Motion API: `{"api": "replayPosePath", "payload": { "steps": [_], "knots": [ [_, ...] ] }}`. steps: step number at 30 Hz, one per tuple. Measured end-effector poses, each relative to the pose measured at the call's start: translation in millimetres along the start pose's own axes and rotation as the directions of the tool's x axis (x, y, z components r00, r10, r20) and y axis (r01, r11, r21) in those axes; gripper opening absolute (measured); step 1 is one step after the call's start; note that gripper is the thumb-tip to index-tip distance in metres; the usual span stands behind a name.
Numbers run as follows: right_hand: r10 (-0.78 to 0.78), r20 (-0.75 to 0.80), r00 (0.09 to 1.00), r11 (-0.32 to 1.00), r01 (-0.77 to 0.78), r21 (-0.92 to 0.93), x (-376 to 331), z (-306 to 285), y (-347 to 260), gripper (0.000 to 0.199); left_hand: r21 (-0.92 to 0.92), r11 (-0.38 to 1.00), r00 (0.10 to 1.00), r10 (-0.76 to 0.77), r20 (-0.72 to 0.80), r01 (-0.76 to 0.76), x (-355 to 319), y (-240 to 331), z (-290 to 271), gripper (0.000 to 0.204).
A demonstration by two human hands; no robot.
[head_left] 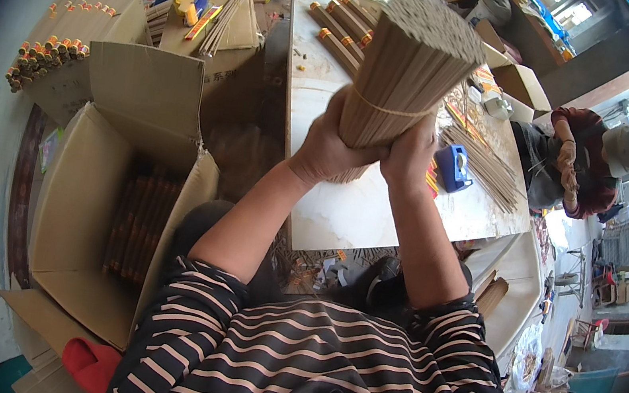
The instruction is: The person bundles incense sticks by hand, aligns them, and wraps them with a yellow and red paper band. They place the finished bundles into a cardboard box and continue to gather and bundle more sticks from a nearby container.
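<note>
Between my two hands is a thick bundle of brown incense sticks (409,65), tilted up with its blunt ends toward the top. A thin band (390,112) circles it around the middle. My left hand (329,148) wraps the lower left side, and my right hand (413,150) grips the lower right side, its fingers partly hidden. Under the bundle lies a white table (351,222). On it, rolls of sticks with red and yellow wrapping (344,28) lie beyond my left hand. A blue tape dispenser (455,168) stands right of my right hand, beside loose sticks (492,172).
An open cardboard box (81,200) at my left holds dark wrapped bundles (141,220). Behind it, wrapped rolls (74,22) are stacked, and yellow tape (189,0) rests on another carton (233,32). Another person (589,159) is beyond the table's right side. Scraps (312,272) litter the floor.
</note>
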State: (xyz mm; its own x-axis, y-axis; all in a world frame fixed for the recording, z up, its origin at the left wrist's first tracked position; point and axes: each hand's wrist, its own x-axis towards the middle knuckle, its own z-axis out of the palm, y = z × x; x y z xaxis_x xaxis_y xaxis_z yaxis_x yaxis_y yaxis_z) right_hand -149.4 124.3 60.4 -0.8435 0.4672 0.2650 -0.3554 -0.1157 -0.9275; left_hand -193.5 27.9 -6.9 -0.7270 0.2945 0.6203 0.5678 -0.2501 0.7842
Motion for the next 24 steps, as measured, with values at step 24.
{"api": "replayPosePath", "payload": {
  "steps": [24],
  "knots": [
    [0.417,0.863,0.284,0.454,0.758,-0.469,-73,-74,97,0.060,-0.733,0.649,0.810,-0.311,-0.497,-0.201,30,21,-101,0.064]
  ]
}}
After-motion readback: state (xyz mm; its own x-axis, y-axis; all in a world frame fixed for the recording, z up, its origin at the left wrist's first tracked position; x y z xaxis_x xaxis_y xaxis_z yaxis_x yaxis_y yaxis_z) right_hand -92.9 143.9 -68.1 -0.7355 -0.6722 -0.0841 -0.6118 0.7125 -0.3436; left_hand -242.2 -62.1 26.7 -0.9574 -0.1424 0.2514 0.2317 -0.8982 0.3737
